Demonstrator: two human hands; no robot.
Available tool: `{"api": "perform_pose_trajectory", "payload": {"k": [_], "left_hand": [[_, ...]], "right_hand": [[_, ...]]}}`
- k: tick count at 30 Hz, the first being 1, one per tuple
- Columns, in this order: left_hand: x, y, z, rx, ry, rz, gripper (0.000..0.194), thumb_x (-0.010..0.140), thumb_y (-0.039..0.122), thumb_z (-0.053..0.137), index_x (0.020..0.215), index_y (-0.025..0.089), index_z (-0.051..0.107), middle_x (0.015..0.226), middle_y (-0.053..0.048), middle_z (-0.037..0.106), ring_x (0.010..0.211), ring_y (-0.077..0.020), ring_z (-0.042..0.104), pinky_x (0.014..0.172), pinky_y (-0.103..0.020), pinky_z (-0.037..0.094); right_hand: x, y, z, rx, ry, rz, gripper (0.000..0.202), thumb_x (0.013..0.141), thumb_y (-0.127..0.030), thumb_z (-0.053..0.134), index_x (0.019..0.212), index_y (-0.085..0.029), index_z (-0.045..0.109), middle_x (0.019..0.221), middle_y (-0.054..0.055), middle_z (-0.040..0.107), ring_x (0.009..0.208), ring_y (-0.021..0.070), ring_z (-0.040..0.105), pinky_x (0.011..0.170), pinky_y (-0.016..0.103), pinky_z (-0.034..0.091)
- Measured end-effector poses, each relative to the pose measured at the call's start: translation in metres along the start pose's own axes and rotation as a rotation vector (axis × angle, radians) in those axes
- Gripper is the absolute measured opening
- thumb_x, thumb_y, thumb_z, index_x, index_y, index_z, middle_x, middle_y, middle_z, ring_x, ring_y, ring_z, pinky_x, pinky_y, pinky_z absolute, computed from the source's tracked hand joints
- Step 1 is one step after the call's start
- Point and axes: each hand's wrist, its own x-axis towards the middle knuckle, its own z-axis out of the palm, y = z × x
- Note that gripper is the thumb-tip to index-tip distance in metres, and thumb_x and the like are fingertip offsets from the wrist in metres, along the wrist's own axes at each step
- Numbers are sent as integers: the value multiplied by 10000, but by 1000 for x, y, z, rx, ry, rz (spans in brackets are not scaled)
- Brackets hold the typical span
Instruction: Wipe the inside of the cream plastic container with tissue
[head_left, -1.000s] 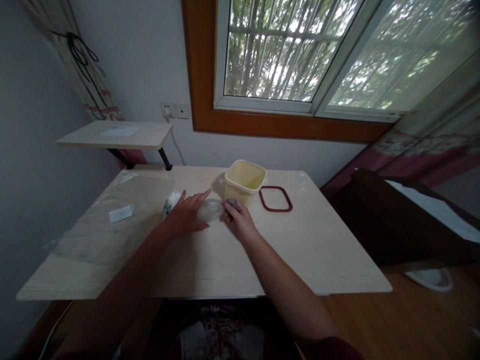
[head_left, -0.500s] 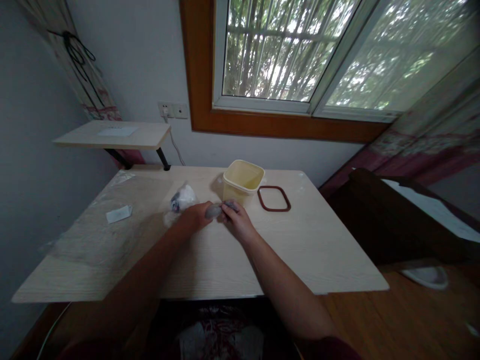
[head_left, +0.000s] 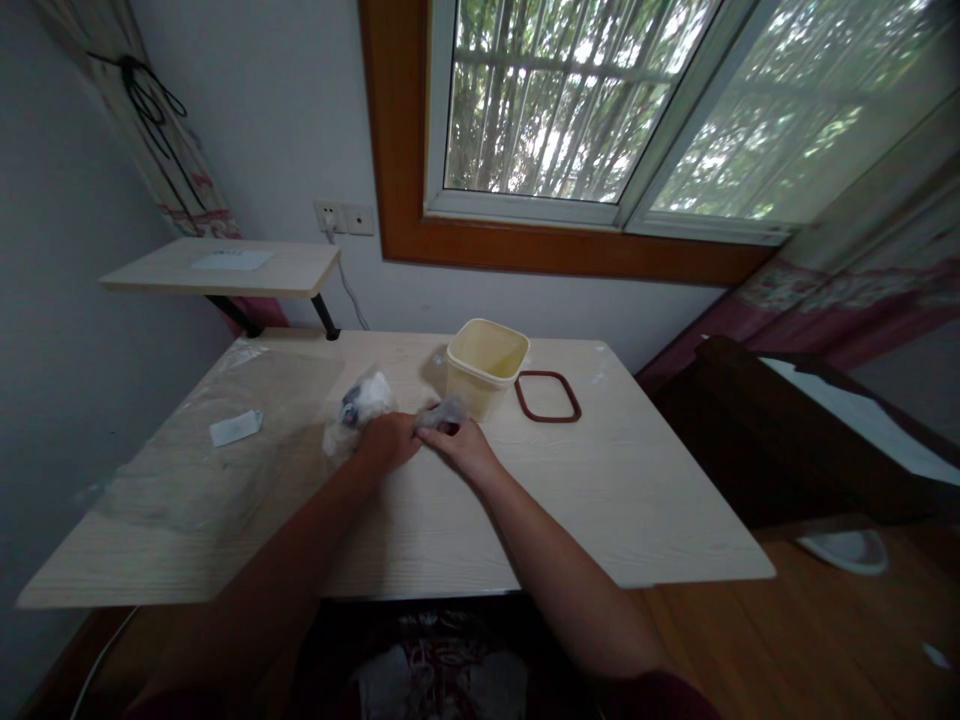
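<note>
Between my two hands is a crumpled greyish piece [head_left: 448, 410], thin and filmy like plastic; its exact kind cannot be made out. My right hand [head_left: 466, 448] pinches it from the right, fingers closed. My left hand [head_left: 390, 442] is closed at its left end, with the fingertips partly hidden. Just behind my left hand lies a bunched clear plastic bag [head_left: 375, 395] with something dark blue and white in it. A pale yellow square tub [head_left: 480, 395] stands upright and open beyond my right hand. To its right, a reddish-brown square ring [head_left: 548, 420] lies flat on the table.
The pale wooden table [head_left: 600, 520] carries a spread clear plastic sheet [head_left: 187, 490] on the left, with a white slip [head_left: 236, 428] on it. A raised shelf [head_left: 277, 265] on black legs stands at the back left. A wall and window [head_left: 570, 110] are behind.
My right hand has moved a little left and closer to my left hand. The grey piece, stretched between them before, is now more bunched above the right fingers.
</note>
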Motion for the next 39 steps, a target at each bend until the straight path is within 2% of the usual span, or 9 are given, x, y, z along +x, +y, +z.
{"api": "perform_pose_trajectory", "payload": {"k": [4, 8, 13, 24, 27, 29, 31, 36, 39], "left_hand": [[-2, 6, 2, 30, 31, -16, 346, 920, 343, 495, 915, 121, 762, 905, -189, 756, 844, -300, 716, 745, -357, 488], [-3, 8, 6, 78, 45, 0, 446, 945, 433, 477, 916, 99, 773, 886, -199, 755, 820, -286, 720, 745, -357, 500], [-3, 5, 5, 91, 27, 21, 409, 943, 422, 492, 916, 128, 776, 885, -166, 764, 801, -259, 716, 725, -341, 489], [-8, -12, -1, 108, 105, 40, 371, 944, 477, 522, 892, 188, 748, 853, -104, 742, 763, -239, 680, 689, -323, 457], [-11, -6, -6, 97, 235, 105, 325, 924, 452, 579, 1067, 192, 710, 948, -99, 726, 880, -248, 667, 746, -326, 471], [-13, 2, -8, 92, 313, 166, 391, 910, 379, 613, 1253, 193, 632, 1046, -105, 710, 984, -258, 643, 820, -336, 475], [-13, 10, -8, 91, 324, 207, 434, 903, 298, 613, 1321, 187, 573, 1084, -108, 694, 1023, -259, 625, 859, -342, 473], [-11, 18, -3, 69, 210, 132, 151, 912, 206, 544, 1033, 184, 631, 1014, -100, 694, 983, -243, 639, 823, -322, 474], [-10, 13, -1, 35, 169, 49, 158, 944, 249, 511, 940, 181, 652, 945, -104, 718, 914, -235, 666, 780, -309, 461]], "right_hand": [[0, 4, 4, -39, 31, -14, 276, 719, -435, 815, 864, -212, 743, 825, 26, 732, 822, 231, 665, 762, 348, 515], [2, 3, 2, -44, 153, -14, 252, 788, -447, 736, 841, -202, 727, 837, 36, 729, 798, 216, 651, 783, 347, 504], [2, -3, -3, -73, 180, -79, 304, 873, -496, 648, 797, -204, 688, 750, 11, 671, 741, 185, 606, 723, 299, 466], [0, -13, -6, -1, 332, -52, 278, 846, -485, 673, 852, -207, 674, 696, -22, 612, 619, 152, 525, 587, 272, 429], [0, -13, -6, -11, 324, -51, 275, 846, -479, 679, 847, -203, 676, 701, -21, 618, 634, 151, 534, 604, 273, 440], [-1, -11, -4, -40, 313, -61, 273, 853, -478, 679, 856, -205, 685, 730, -12, 641, 656, 156, 552, 631, 281, 455], [-3, -8, -2, -84, 283, -76, 269, 857, -480, 684, 874, -212, 701, 774, 2, 669, 700, 170, 581, 675, 295, 474], [-8, -9, 0, -128, 243, -134, 272, 855, -496, 695, 888, -227, 715, 841, 24, 693, 784, 200, 610, 761, 324, 493], [-9, -13, 1, -52, 262, -142, 297, 908, -515, 622, 895, -226, 694, 796, 24, 662, 753, 190, 596, 725, 313, 483]]}}
